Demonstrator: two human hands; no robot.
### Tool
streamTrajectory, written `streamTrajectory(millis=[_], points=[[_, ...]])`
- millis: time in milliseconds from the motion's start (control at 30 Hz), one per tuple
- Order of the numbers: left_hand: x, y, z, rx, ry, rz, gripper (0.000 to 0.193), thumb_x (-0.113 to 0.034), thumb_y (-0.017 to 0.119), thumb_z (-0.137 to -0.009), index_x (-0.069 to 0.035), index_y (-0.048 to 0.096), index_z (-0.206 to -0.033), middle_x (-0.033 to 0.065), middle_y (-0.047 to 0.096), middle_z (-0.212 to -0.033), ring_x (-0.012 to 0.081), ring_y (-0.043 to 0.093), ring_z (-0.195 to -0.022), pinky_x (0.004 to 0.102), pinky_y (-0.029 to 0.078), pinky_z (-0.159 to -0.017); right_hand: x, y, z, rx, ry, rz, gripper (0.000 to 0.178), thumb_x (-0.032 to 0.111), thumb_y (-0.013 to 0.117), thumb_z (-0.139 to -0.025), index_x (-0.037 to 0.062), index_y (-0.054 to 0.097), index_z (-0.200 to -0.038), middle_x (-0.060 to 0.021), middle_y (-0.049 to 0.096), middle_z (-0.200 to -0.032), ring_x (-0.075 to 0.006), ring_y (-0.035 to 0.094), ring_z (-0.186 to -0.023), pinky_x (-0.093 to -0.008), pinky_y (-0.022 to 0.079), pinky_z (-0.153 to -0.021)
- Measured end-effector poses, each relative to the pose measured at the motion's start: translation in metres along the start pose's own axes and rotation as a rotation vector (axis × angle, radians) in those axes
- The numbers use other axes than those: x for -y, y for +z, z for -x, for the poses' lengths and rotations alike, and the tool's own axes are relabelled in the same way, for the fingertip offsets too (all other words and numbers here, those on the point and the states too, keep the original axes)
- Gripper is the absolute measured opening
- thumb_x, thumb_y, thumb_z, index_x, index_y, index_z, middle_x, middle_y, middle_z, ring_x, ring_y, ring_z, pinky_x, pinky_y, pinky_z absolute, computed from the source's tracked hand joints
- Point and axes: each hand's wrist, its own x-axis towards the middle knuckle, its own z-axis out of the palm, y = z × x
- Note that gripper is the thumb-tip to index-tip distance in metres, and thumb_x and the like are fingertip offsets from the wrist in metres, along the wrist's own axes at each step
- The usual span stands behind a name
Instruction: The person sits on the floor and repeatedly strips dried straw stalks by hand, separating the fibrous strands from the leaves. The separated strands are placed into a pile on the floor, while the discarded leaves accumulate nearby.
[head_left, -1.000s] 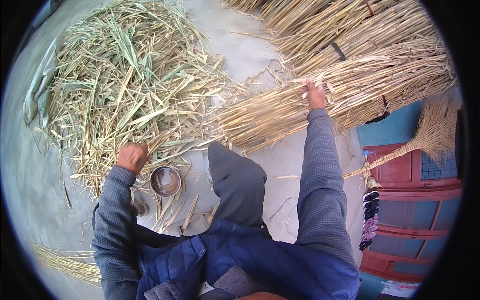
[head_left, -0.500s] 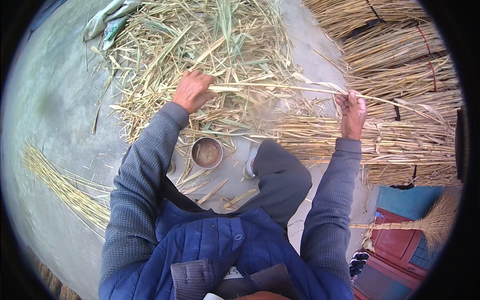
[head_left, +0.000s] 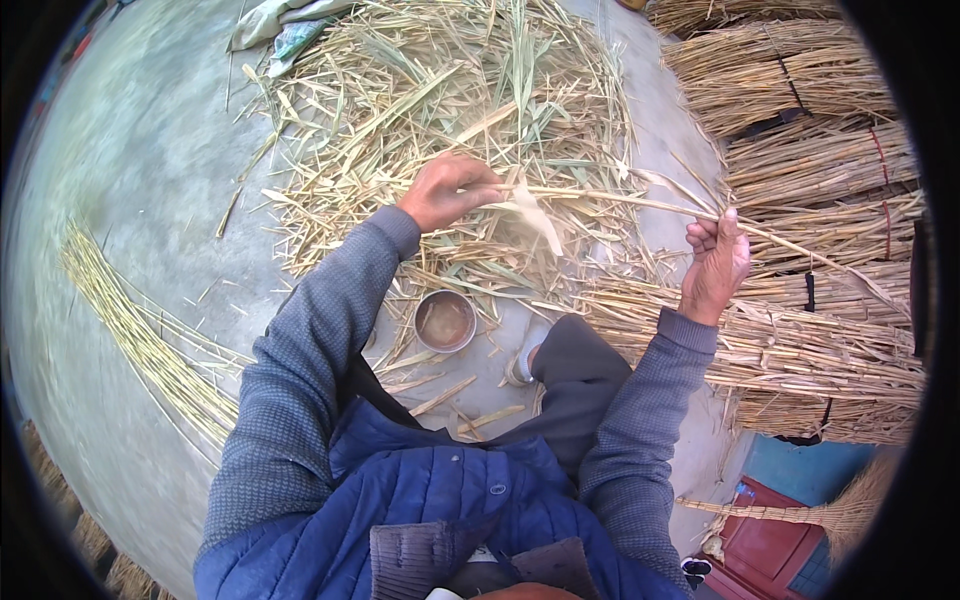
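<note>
A long, thin dry reed stalk [head_left: 610,198] stretches almost level between my two hands, over the near right part of a heap of dry leaves and husks [head_left: 400,120]. Its left end is pinched in the fingers of my left hand [head_left: 450,192]. Just right of those fingers, a pale strip of leaf [head_left: 540,220] hangs from the stalk. My right hand [head_left: 718,262] grips the stalk farther along, thumb up. Beyond that hand the stalk runs on to the right, with loose dry leaf on it.
A round metal bowl [head_left: 418,322] stands on the concrete floor [head_left: 150,170] near my foot. Cleaned thin stalks [head_left: 150,340] lie at the left. Tied reed bundles [head_left: 810,160] line the right side, with loose stalks [head_left: 790,345] nearer me. A broom [head_left: 845,515] lies at lower right.
My left hand has slid to the stalk's left end and closed on it, and a leaf strip now dangles there. My right hand still grips the stalk. The whole view has shifted slightly.
</note>
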Motion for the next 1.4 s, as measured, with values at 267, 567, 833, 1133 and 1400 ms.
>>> streamTrajectory(millis=[267,567,833,1133,1400], points=[[0.029,-0.079,0.005,-0.317,-0.401,0.418,0.014,-0.017,0.074,-0.093,-0.003,0.07,-0.095,0.0026,0.075,-0.084,0.0047,0.06,-0.065,0.0208,0.049,-0.059,-0.022,0.0,-0.004,-0.028,0.046,0.003,0.03,0.029,0.071,-0.097,0.0018,0.058,-0.095,-0.0127,0.069,-0.078,-0.0161,0.068,-0.065,-0.0238,0.056,-0.059],[0.047,-0.077,0.006,-0.109,-0.256,-0.872,0.027,-0.036,0.069,-0.093,-0.01,0.074,-0.096,0.0085,0.072,-0.087,0.0235,0.064,-0.09,0.038,0.042,-0.085,-0.047,0.03,0.018,0.181,0.107,0.018,0.031,0.028,0.067,-0.099,-0.0009,0.058,-0.101,-0.0147,0.07,-0.089,-0.0213,0.072,-0.079,-0.0281,0.059,-0.071],[-0.007,-0.009,-0.017,0.177,0.023,-0.057,0.032,-0.034,0.075,-0.088,-0.006,0.075,-0.103,0.0093,0.072,-0.094,0.0244,0.066,-0.091,0.038,0.047,-0.083,-0.06,0.089,0.066,0.499,0.116,-0.031,0.026,0.023,0.061,-0.102,-0.0028,0.061,-0.109,-0.0164,0.073,-0.097,-0.0221,0.074,-0.086,-0.0311,0.06,-0.079],[-0.01,-0.005,-0.018,0.303,-0.339,0.49,0.023,-0.022,0.075,-0.09,-0.001,0.074,-0.101,0.0038,0.074,-0.09,0.0104,0.066,-0.085,0.0284,0.053,-0.082,-0.04,0.073,0.059,0.368,0.097,0.066,0.023,0.021,0.067,-0.098,-0.0004,0.064,-0.107,-0.0112,0.072,-0.092,-0.0176,0.072,-0.082,-0.0289,0.058,-0.076],[-0.01,0.007,-0.018,0.173,-0.486,0.646,0.012,-0.009,0.078,-0.087,-0.002,0.075,-0.096,0.0052,0.075,-0.088,0.0101,0.069,-0.081,0.0254,0.054,-0.076,-0.04,0.069,0.06,0.435,0.098,0.027,0.015,0.012,0.064,-0.099,-0.0016,0.063,-0.106,-0.0117,0.071,-0.092,-0.017,0.072,-0.081,-0.0271,0.059,-0.075]])
